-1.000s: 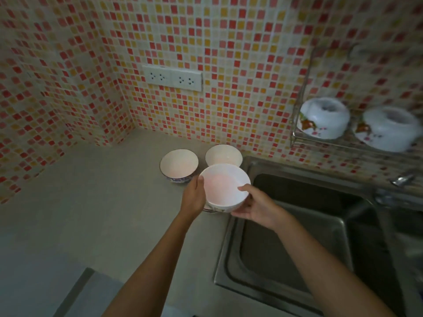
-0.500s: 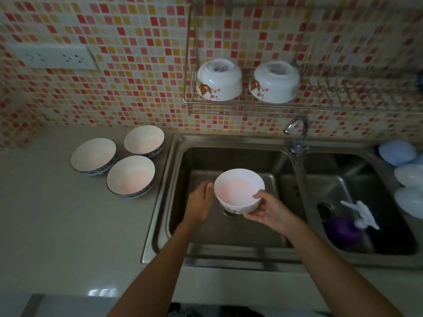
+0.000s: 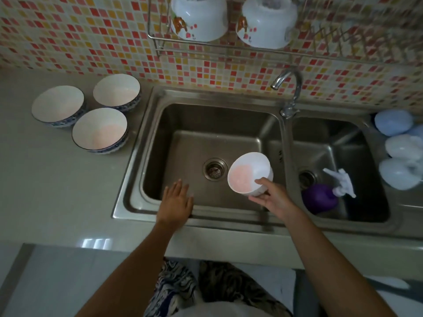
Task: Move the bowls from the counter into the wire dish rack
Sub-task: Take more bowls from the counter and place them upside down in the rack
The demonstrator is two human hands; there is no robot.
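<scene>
White glazed bowl tipped on its side, mouth facing left, over the steel sink.
The right hand grips its lower rim; the left hand hangs flat, holding nothing. Three blue-rimmed bowls sit upright on the counter; two lie upturned in the wire rack.

Wire dish rack (2 bowls left) open rightward; faucet below.

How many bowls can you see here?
6. Three blue-rimmed bowls sit on the counter: left, back, front. The right hand holds one bowl over the sink. Two hang upside down in the wire rack: left bowl, right bowl.
</scene>
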